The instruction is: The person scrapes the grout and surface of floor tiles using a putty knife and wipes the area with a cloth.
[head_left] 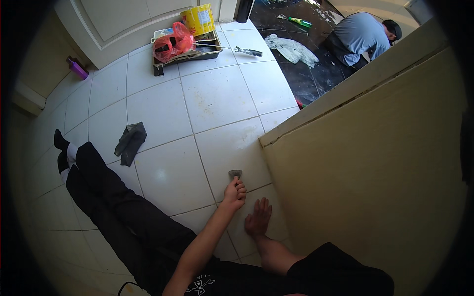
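My left hand (234,194) is closed round the handle of a small scraper (235,173). The scraper's grey blade rests at the white floor tiles (163,170), pointing away from me; most of the handle is hidden in my fist. Just to the right and nearer to me, my right hand (258,217) lies flat on the tiles with its fingers stretched out and holds nothing. A dark grey cloth (131,141) lies crumpled on the floor, beyond my outstretched legs (131,209).
A paint tray (185,58) holds a red plastic bag (178,42), a yellow bucket (198,20) and a roller handle (249,51). A purple bottle (77,69) stands far left. The beige wall (365,172) rises close on my right. Another person (358,38) crouches on dark tiles beyond the doorway.
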Tool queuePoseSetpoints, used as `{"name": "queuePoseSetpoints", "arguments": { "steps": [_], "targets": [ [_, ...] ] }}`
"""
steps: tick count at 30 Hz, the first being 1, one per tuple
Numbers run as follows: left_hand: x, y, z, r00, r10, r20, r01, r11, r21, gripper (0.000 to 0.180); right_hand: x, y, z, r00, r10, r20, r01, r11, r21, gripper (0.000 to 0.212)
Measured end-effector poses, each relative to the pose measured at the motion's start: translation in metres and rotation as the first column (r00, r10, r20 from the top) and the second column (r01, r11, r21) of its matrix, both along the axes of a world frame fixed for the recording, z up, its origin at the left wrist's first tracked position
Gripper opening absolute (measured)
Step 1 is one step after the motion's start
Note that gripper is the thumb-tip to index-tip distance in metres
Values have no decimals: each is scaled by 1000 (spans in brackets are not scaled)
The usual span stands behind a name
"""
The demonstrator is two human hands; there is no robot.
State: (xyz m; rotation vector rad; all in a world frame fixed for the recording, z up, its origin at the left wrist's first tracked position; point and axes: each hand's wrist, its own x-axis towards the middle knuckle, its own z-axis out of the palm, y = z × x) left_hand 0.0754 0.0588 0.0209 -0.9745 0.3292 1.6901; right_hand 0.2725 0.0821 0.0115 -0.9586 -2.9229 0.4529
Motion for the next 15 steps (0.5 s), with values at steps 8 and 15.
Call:
{"name": "queuePoseSetpoints", "arguments": {
  "steps": [8, 15],
  "targets": [
    [53, -21, 9, 995, -102, 5, 102, 993, -63, 35, 1, 0, -2, 1000, -6, -26, 8, 999, 49, 77],
    [8, -3, 2, 992, -51, -113, 43, 997, -66, 34, -2, -3, 1, 1000, -10, -12, 10, 1000, 11, 78]
  ]
}}
